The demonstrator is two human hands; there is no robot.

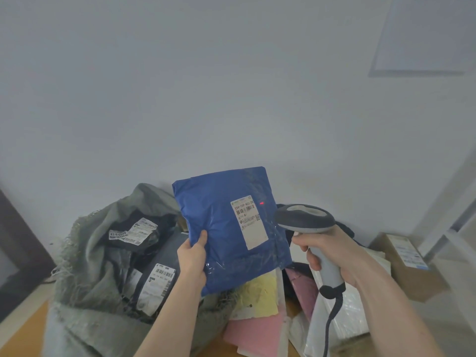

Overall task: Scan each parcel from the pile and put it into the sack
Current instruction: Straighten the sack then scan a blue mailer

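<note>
A plain pale wall [206, 86] fills most of the view, rising behind and above the fingers, evenly lit by soft, cool light with no hard shadows. Up and to the right of the fingers, a white sheet or board [425, 34] hangs flat on the wall, its lower edge casting a faint shadow. Far left of the fingers stands a dark brown panel [18, 240], tilted in the wide-angle view. Right of the fingers runs a pale frame or post [453, 202]. Below the fingers, an orange-brown tabletop [28, 328] shows with a light edge strip.
</note>
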